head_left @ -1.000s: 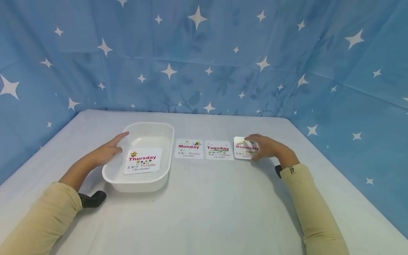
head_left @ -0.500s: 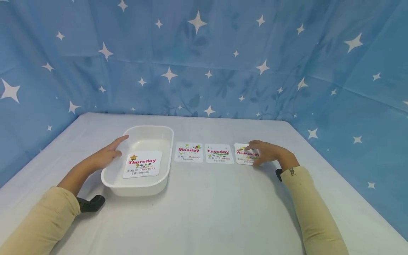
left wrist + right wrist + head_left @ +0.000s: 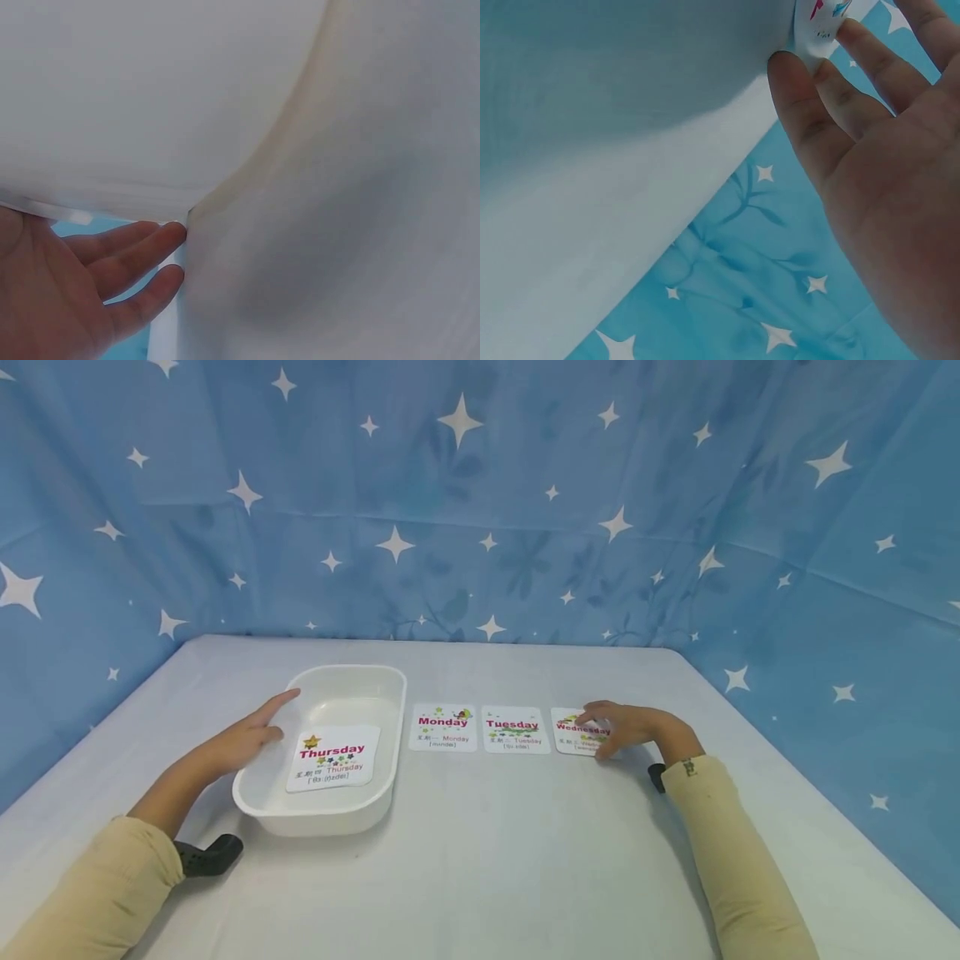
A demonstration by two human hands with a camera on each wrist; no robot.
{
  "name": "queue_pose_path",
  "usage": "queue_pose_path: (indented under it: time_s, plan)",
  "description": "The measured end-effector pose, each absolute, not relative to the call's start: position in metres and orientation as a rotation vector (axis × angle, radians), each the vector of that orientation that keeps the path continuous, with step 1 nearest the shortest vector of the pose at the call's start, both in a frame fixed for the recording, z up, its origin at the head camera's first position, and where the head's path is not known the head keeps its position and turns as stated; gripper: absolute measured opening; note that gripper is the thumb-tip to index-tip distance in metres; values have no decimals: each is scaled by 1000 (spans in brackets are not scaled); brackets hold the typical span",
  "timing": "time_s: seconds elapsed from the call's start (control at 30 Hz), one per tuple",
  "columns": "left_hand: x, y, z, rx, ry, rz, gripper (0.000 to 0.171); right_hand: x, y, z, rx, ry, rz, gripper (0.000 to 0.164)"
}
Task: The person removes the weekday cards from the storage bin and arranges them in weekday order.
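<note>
On the tabletop lie three square word cards in a row: the Monday card, the Tuesday card and the Wednesday card. My right hand rests at the right side of the Wednesday card, fingers over it and thumb near its lower corner; part of the card is covered. In the right wrist view the hand's fingers look loosely bent beside the card's edge. My left hand rests against the left rim of a white plastic tray, index finger extended. Inside the tray lies the Thursday card.
A white cloth covers the table. Behind it and along the sides hangs a blue curtain with white stars. Each wrist carries a black camera strap, such as the left wrist strap.
The whole scene has shifted slightly downward in the head view. The Wednesday card's near edge looks flatter on the table than a second ago. Both hands keep nearly the same places.
</note>
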State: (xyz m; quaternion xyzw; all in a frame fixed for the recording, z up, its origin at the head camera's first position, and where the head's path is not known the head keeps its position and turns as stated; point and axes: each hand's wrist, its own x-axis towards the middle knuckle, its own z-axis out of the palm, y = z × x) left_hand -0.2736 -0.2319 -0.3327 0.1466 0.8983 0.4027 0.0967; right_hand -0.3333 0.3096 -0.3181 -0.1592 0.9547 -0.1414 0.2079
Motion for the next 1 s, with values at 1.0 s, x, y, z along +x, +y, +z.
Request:
queue_pose_path:
  time_s: [1.0]
  plan:
    - [-265,-230,-335,455,2699,1215,63,-331,311,-324,-360,2576,-541,70]
